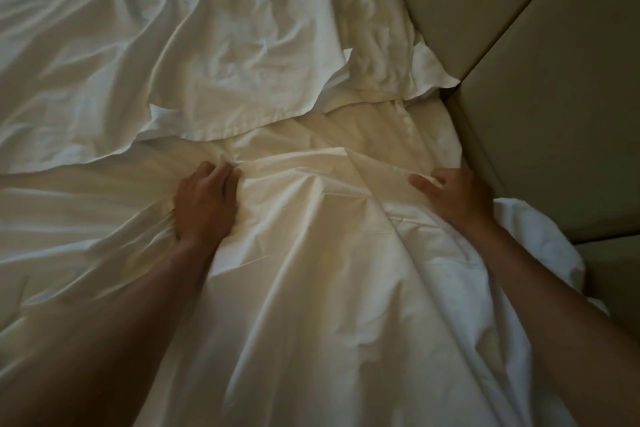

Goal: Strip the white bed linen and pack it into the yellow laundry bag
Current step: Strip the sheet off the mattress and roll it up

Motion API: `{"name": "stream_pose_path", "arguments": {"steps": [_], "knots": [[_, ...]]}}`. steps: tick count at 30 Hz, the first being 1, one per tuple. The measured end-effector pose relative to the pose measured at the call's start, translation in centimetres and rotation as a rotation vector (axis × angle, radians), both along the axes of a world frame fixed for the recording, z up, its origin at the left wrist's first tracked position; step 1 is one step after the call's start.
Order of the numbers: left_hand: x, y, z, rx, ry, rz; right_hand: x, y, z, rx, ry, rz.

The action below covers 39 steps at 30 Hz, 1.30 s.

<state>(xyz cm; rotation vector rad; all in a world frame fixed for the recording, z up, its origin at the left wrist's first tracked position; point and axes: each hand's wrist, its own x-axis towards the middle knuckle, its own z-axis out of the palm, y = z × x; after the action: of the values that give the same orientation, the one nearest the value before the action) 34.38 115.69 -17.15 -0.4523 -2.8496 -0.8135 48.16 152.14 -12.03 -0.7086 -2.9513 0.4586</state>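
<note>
While both arms reach forward over the bed, the left hand (206, 206) has its fingers curled into the white sheet (311, 253) and grips a bunch of the cloth, so that creases run out from it in all directions. The right hand (453, 196) lies near the right edge of the bed; its thumb is stretched out on top of a long fold, and the other fingers bend over the cloth, but I cannot tell if they really pinch it or only press on it. The sheet covers the near part of the bed and rises in a ridge between the two hands. Behind the hands lies a flat white pillowcase (235, 73), wrinkled, with its open edge just beside the left hand's fingers. A second white pillow (377, 45) leans against the beige padded headboard (536, 80) at the right. A bundle of white linen (540, 253) hangs beside the right forearm. No writing or label can be read on any cloth.
</note>
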Motion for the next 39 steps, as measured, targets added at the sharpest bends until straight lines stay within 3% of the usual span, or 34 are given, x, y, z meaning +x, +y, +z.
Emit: {"name": "stream_pose_path", "arguments": {"steps": [5,9,15,19,22,25,27,29,33,39], "knots": [[0.1,0.0,0.2,0.023,-0.023,-0.001,-4.5,-0.1,2.4,0.361,0.257,-0.058],[-0.1,-0.4,-0.3,0.022,-0.007,-0.006,-10.1,0.6,3.8,0.439,0.285,0.001],[-0.3,0.2,-1.0,0.076,-0.051,0.049,-11.8,0.1,-2.0,0.273,0.152,0.126],[-0.7,0.2,-1.1,0.121,-0.094,0.055,-12.3,-0.1,-2.0,0.123,0.105,-0.021],[-0.7,-0.1,-1.1,0.161,-0.12,0.063,-12.5,-3.3,0.3,-0.059,0.289,-0.248],[-0.8,-0.2,-0.9,0.182,-0.131,0.067,-10.9,-11.8,2.1,-0.225,0.525,0.032],[-1.0,-0.1,-0.7,0.204,-0.134,0.068,-8.9,-17.8,0.4,-0.182,0.455,0.206],[-1.0,-0.2,-0.4,0.221,-0.148,0.066,-6.7,-21.3,-1.7,-0.118,0.313,0.224],[-1.0,-0.5,0.0,0.237,-0.168,0.018,-4.7,-21.3,-4.7,0.113,0.144,0.239],[0.8,-2.0,2.7,0.235,-0.383,-0.098,-4.8,-20.9,-5.9,0.184,0.089,0.241]]}}
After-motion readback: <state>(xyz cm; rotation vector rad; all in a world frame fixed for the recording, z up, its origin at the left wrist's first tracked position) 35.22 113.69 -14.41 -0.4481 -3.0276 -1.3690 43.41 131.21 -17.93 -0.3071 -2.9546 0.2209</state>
